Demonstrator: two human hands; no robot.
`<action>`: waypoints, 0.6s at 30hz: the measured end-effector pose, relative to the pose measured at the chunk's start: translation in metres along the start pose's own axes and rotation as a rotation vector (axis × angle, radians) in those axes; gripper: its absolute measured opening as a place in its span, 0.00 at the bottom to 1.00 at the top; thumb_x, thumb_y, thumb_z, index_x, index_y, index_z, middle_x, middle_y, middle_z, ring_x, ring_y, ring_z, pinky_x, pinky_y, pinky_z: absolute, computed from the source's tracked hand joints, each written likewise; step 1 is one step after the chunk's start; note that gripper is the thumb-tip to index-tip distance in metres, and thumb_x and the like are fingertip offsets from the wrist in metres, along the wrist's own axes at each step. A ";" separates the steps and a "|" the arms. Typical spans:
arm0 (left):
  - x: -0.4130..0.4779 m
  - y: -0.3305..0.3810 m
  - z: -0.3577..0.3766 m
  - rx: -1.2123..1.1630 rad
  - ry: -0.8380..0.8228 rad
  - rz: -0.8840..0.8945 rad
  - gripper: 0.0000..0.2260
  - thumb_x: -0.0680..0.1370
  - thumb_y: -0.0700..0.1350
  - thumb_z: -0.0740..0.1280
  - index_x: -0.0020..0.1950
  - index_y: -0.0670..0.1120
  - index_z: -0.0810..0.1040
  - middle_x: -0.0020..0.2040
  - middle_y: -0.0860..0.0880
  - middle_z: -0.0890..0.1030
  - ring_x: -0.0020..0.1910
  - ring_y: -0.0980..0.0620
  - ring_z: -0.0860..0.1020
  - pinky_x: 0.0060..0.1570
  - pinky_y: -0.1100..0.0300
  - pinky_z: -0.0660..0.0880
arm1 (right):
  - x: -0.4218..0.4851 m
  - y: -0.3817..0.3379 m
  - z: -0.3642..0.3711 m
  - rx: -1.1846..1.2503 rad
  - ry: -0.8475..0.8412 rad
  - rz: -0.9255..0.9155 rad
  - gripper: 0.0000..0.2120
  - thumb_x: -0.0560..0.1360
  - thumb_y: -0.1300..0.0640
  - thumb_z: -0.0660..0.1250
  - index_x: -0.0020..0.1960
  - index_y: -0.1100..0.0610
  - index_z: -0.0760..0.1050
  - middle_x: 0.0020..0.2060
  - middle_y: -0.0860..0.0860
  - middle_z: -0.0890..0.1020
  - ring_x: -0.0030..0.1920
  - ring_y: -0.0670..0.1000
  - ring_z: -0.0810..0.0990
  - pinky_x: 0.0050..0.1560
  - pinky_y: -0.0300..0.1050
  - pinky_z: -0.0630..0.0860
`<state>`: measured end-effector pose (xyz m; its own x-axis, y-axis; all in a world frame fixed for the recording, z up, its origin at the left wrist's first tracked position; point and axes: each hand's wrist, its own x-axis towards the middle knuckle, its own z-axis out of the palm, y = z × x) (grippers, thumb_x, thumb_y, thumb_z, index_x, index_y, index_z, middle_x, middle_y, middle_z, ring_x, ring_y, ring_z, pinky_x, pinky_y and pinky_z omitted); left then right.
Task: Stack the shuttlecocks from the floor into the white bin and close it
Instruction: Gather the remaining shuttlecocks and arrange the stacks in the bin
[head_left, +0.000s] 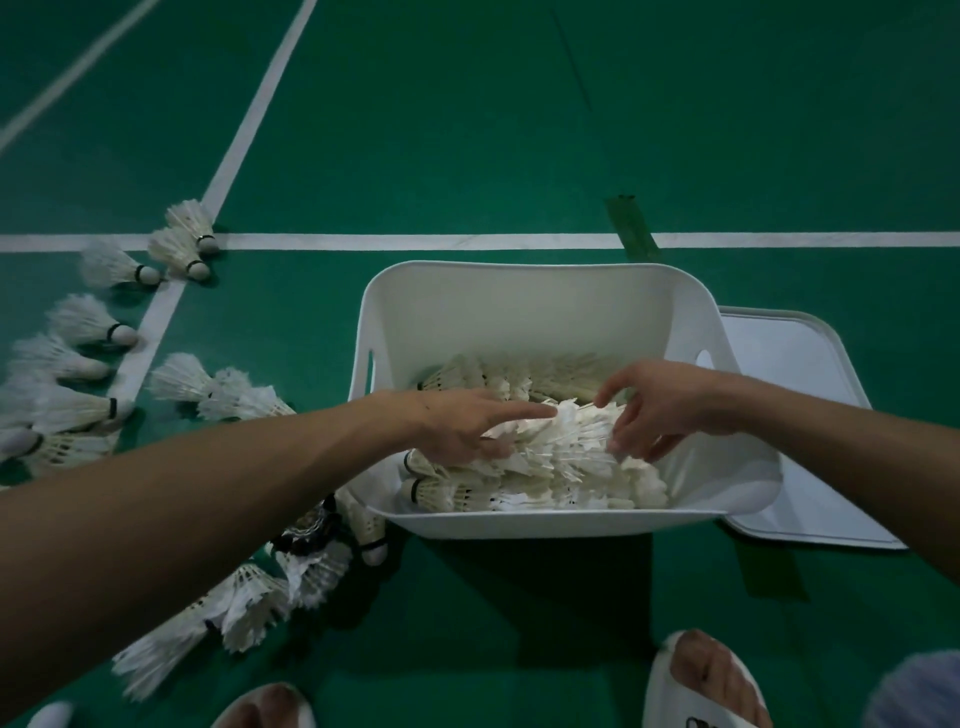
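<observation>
at 6 o'clock, nearest you, your feet are showing in white slide sandals (737, 717). loose white feather shuttlecocks (249, 603) are lying on the green court floor (519, 130), from 7 round to 10 o'clock, to the left of the bin. just past your feet the white plastic bin (545, 522) is sitting open at centre, with more shuttlecocks lying in its bottom.

you are reaching both hands into it. your left hand (457, 431) is laying its forefinger straight along the top of a nested row of white shuttlecocks (561, 452), while its other fingers are curling down round that row. your right hand (660, 410) is gripping the row's feathered end, thumb above and fingers curled beneath.

the flat white rectangular lid (795, 395) is lying on the floor at 3 o'clock, just beside the bin and partly hidden by its right wall. beyond the bin, white painted court lines (415, 240) are meeting at 10 o'clock, and a strip of green tape (631, 228) is crossing one line at 1 o'clock.
</observation>
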<state>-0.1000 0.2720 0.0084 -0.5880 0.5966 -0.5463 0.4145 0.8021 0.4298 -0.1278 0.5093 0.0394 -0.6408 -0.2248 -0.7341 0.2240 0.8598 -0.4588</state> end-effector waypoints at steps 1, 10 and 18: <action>-0.002 0.001 0.000 0.006 0.010 -0.017 0.27 0.82 0.53 0.56 0.76 0.64 0.46 0.72 0.43 0.64 0.70 0.45 0.63 0.69 0.50 0.61 | -0.002 -0.002 -0.003 -0.056 0.014 0.004 0.30 0.66 0.61 0.78 0.66 0.58 0.72 0.48 0.60 0.83 0.43 0.59 0.85 0.46 0.53 0.83; -0.041 0.016 -0.038 0.159 0.462 -0.210 0.21 0.79 0.54 0.62 0.70 0.48 0.69 0.69 0.45 0.68 0.66 0.44 0.69 0.67 0.48 0.67 | -0.020 -0.065 0.014 -0.734 0.336 -0.349 0.25 0.72 0.44 0.72 0.65 0.53 0.74 0.61 0.53 0.79 0.59 0.54 0.76 0.58 0.47 0.72; -0.108 -0.030 -0.054 0.065 0.705 -0.362 0.17 0.79 0.51 0.64 0.66 0.47 0.73 0.67 0.43 0.68 0.65 0.44 0.67 0.67 0.51 0.64 | -0.025 -0.156 0.040 -0.634 0.419 -0.614 0.19 0.74 0.47 0.70 0.61 0.54 0.76 0.59 0.51 0.80 0.56 0.51 0.77 0.56 0.44 0.73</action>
<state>-0.0865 0.1816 0.0933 -0.9860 0.1588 -0.0504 0.1407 0.9559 0.2579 -0.1174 0.3623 0.1087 -0.7503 -0.6405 -0.1638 -0.5942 0.7619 -0.2578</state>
